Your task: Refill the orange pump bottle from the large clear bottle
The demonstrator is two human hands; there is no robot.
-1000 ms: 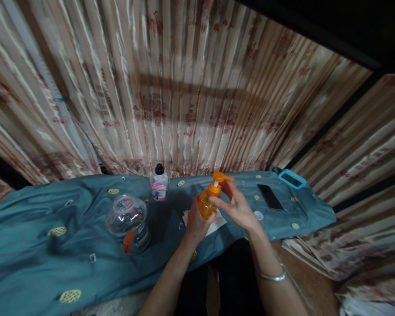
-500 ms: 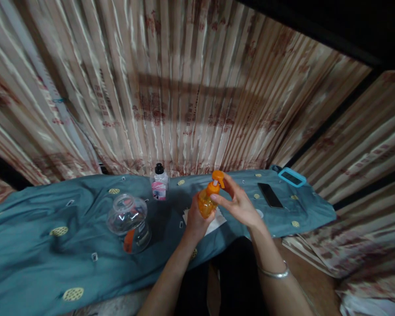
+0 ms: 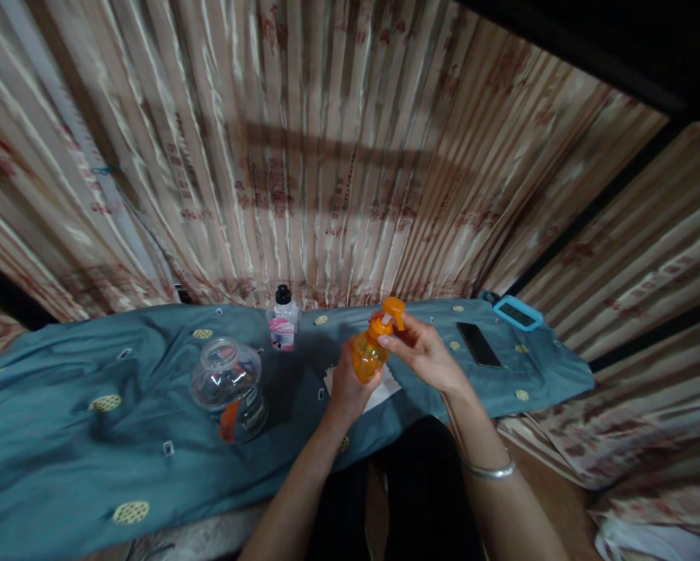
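An orange pump bottle (image 3: 368, 354) is held up in front of me, its pump head tilted to the right. My left hand (image 3: 350, 386) is wrapped round the see-through body from the left and below. The thumb and fingers of my right hand (image 3: 423, 351) close on the orange collar just under the spout. Below the bottle, a white sheet with a jagged edge (image 3: 385, 392) lies on the teal patterned cloth (image 3: 145, 382), partly hidden by my left hand.
Left of my hands stands a clear plastic jar (image 3: 226, 389) with an orange label. Behind it is a clear bottle with a black cap and pink label (image 3: 283, 323). A dark phone (image 3: 479, 345) and a blue-framed device (image 3: 518, 313) lie at right. Pleated curtains (image 3: 326, 156) hang behind.
My right fingers have shifted from around the pump head down onto the collar. The bottle leans a little more to the right. My left hand keeps its hold.
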